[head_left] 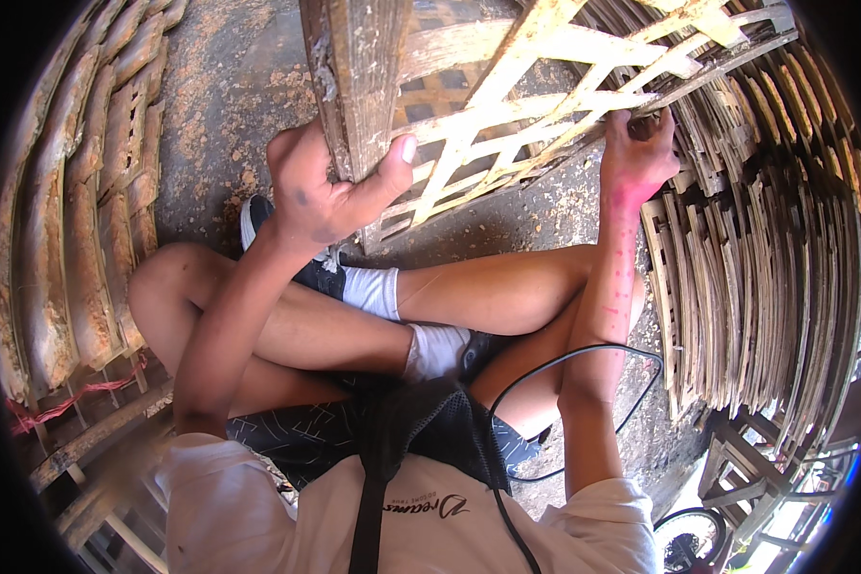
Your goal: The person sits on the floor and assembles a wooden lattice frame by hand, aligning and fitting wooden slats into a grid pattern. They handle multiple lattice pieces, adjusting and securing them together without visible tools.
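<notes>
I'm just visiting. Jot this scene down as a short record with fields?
Posture: sitting cross-legged on the floor
Left hand: gripping the wooden bar at one end of the lattice panel
Right hand: holding the lattice panel's edge
To the left: stacked brown wooden pieces
To the right: tightly packed thin wooden pieces

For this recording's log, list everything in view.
Lattice panel: one, pale and brown, top centre
Left wooden stack: one, tan, left
Right wooden stacks: at least two, brown, right
Floor: one, grey, beneath
String: one bundle, pink, lower left
Wheel: one, black, lower right
Cable: one, black, right of centre
Strap: one, black, over shirt
Shoes: two, dark, centre
Socks: two, white, centre
Shorts: one pair, black, bottom
Shirt: one, white, bottom
Legs: two, bare, centre
Left hand: one, bare, gripping panel's post
Right hand: one, bare, gripping panel's edge
</notes>
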Available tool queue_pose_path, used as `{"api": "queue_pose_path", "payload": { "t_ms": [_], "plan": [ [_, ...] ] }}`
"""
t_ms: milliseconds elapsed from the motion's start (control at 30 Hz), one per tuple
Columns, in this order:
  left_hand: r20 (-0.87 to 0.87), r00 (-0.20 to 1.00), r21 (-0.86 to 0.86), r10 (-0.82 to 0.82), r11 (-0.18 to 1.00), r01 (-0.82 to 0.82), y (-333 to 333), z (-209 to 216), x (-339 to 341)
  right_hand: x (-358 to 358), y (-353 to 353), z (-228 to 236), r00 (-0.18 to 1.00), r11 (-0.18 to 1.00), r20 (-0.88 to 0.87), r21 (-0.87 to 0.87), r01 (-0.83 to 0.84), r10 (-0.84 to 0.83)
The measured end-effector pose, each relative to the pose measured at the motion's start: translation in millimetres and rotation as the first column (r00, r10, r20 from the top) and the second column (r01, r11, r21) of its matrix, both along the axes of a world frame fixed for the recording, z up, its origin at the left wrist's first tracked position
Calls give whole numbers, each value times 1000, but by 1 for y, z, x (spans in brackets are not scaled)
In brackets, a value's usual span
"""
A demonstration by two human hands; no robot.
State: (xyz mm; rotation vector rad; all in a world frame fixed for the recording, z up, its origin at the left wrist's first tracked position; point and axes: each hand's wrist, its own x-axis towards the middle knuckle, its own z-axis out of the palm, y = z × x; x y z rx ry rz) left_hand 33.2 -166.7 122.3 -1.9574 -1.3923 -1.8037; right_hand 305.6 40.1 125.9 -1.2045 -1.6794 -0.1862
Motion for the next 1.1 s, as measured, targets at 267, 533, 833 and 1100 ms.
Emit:
{"api": "queue_pose_path", "payload": {
  "t_ms": [267, 533, 833, 1100],
  "plan": [
    [69, 998, -41, 9, 999, -6, -4, 1, 2, -2, 5, -6, 993, 991, 105, 130, 31, -45],
    [36, 999, -13, 0, 1000, 1, 2, 4, 1, -4, 6, -1, 993, 990, 94, 124, 60, -72],
    [44, 999, -37, 9, 999, -8, -2, 5, 5, -7, -5, 18, 998, 998, 57, -57, 40, -37],
    [26, 1000, -51, 17, 999, -16, -6, -4, 0, -8, -6, 18, 982, 974, -14, -130, -186, 186]
  ]
}}
